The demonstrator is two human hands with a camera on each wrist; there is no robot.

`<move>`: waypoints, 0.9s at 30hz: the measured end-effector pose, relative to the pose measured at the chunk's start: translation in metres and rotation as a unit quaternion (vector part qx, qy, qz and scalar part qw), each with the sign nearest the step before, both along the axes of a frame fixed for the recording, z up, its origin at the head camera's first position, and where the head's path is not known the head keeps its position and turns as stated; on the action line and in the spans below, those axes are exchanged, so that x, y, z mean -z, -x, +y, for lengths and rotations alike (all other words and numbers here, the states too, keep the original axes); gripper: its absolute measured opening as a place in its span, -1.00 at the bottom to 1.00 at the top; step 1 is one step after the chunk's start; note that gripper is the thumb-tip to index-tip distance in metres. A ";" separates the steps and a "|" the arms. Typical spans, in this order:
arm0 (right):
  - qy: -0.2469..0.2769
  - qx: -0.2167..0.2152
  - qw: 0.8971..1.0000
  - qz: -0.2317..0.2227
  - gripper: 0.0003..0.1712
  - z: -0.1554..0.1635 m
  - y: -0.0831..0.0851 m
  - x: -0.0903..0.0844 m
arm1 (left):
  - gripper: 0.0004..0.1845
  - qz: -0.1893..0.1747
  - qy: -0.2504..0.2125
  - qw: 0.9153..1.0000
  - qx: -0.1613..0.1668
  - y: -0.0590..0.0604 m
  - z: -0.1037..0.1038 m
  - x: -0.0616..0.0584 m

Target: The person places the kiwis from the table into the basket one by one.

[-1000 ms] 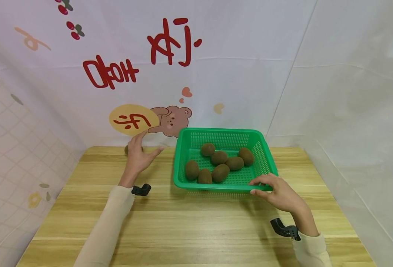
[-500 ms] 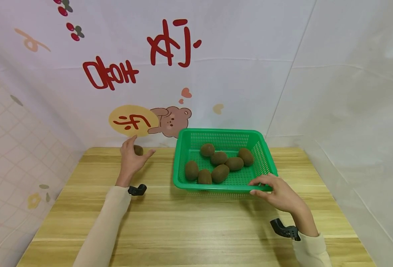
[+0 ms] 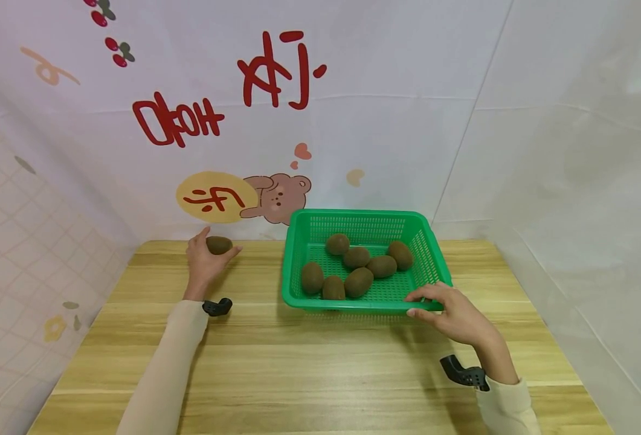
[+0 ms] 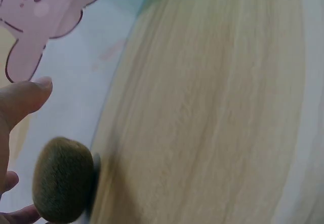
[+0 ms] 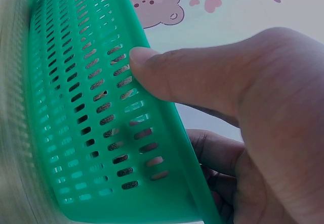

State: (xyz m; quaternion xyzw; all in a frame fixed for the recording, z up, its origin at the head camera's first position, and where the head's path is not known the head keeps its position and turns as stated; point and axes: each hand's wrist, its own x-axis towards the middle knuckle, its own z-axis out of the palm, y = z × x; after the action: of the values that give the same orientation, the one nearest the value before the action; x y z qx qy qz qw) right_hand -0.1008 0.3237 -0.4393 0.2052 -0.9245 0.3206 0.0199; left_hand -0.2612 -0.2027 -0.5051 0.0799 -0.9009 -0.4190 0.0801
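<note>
A single brown kiwi [image 3: 219,244] lies at the back left of the table, near the wall. My left hand [image 3: 203,263] is spread around it, fingertips right at its far side. In the left wrist view the thumb [image 4: 38,89] stands apart from the kiwi [image 4: 63,180], while fingertips show close beside its lower end. My right hand [image 3: 453,311] grips the front right corner of a green plastic basket [image 3: 363,306]. Its thumb [image 5: 152,72] presses the outer wall and its fingers are over the rim. Several kiwis [image 3: 358,282] lie loose in the basket.
The wooden table [image 3: 320,374] ends at a white cloth wall [image 3: 396,133] behind the basket, printed with a bear and red characters. Bare wood lies between the lone kiwi and the basket. More cloth hangs along both sides.
My left hand has moved left and down, bringing its spread fingers and thumb around the lone kiwi. The right hand and the basket have stayed in place.
</note>
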 end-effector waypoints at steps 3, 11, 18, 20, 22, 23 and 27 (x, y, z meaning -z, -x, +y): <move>0.000 -0.002 1.000 0.005 -0.79 0.000 0.000 0.000 | 0.09 -0.012 -0.001 1.000 -0.008 0.001 -0.002 0.003; 0.004 -0.012 1.000 0.019 -0.78 0.001 0.001 0.002 | -0.05 0.000 -0.016 1.000 -0.019 0.006 -0.005 0.010; 0.001 -0.008 1.000 0.009 -0.78 0.001 0.001 0.001 | -0.16 0.003 -0.021 1.000 -0.022 0.008 -0.009 0.015; 0.001 -0.005 1.000 0.004 -0.79 0.001 0.001 0.001 | -0.17 0.006 -0.023 0.999 -0.022 0.009 -0.010 0.016; 0.002 -0.002 1.000 0.003 -0.79 0.001 0.000 0.001 | -0.18 0.007 -0.021 1.000 -0.022 0.009 -0.011 0.015; 0.002 -0.002 1.000 0.003 -0.79 0.001 0.000 0.001 | -0.18 0.008 -0.021 1.000 -0.022 0.009 -0.011 0.015; 0.003 0.002 1.000 -0.002 -0.79 0.001 0.000 0.002 | -0.20 0.011 -0.020 1.000 -0.021 0.008 -0.011 0.013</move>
State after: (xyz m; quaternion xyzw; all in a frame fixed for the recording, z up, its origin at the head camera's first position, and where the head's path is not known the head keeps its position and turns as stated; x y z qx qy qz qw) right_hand -0.1004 0.3245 -0.4408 0.2029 -0.9240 0.3235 0.0186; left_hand -0.2687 -0.2135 -0.5185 0.0963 -0.8894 -0.4361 0.0973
